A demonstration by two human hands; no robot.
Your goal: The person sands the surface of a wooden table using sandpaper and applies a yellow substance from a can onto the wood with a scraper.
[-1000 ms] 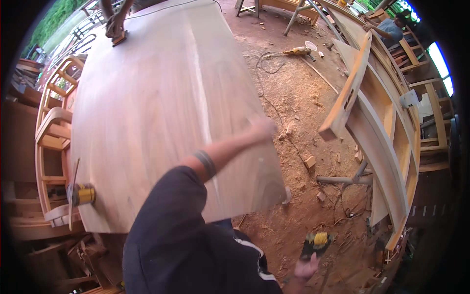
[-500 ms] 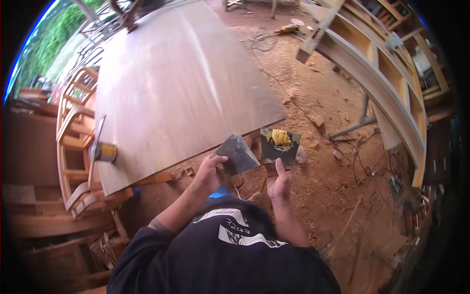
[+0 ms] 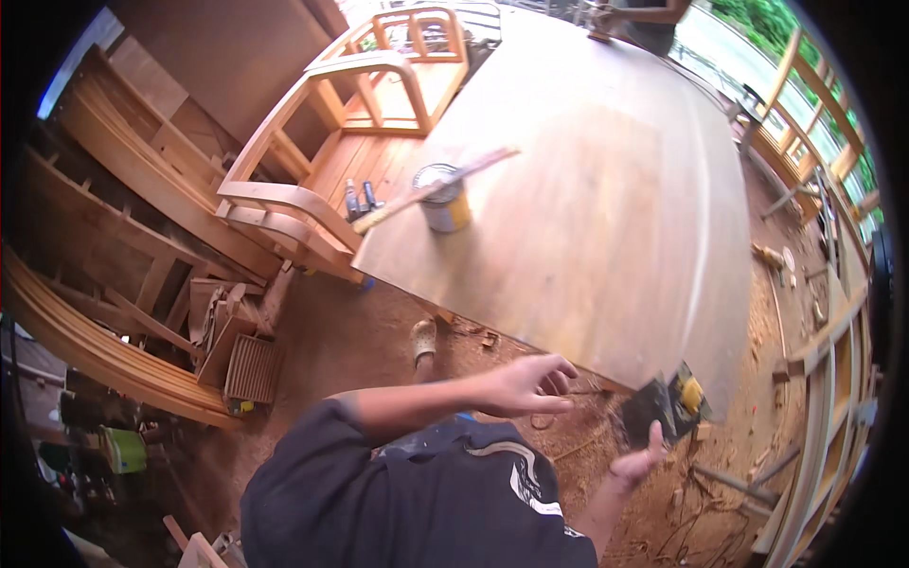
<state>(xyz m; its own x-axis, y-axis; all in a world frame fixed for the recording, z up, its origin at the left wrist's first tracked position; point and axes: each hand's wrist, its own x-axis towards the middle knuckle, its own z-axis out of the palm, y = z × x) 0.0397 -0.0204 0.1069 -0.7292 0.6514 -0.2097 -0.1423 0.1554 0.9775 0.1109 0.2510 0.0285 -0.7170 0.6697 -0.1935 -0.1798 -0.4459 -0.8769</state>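
Note:
My right hand (image 3: 640, 461) holds two dark flat scraper blades together near the board's front edge. The nearer scraper (image 3: 647, 411) is bare and dark; the other carries a lump of yellow putty (image 3: 691, 393). My left hand (image 3: 530, 385) is empty, its fingers loosely bent and apart, just off the front edge of the large wooden board (image 3: 587, 189). On the board's left part stands a can (image 3: 449, 210) with a yellow side, and a long wooden stick (image 3: 431, 191) lies across its top.
A slatted wooden bench frame (image 3: 379, 114) with curved arms stands left of the board, with small bottles (image 3: 360, 197) on its seat. At the far end another person's arm (image 3: 649, 13) rests by the board. Timber offcuts (image 3: 222, 322) are piled at left; a wooden frame (image 3: 833, 379) stands at right.
My view has swung to the left, bringing the can and bench nearer the middle. My left hand has let go of its scraper, which is now with the other in my right hand.

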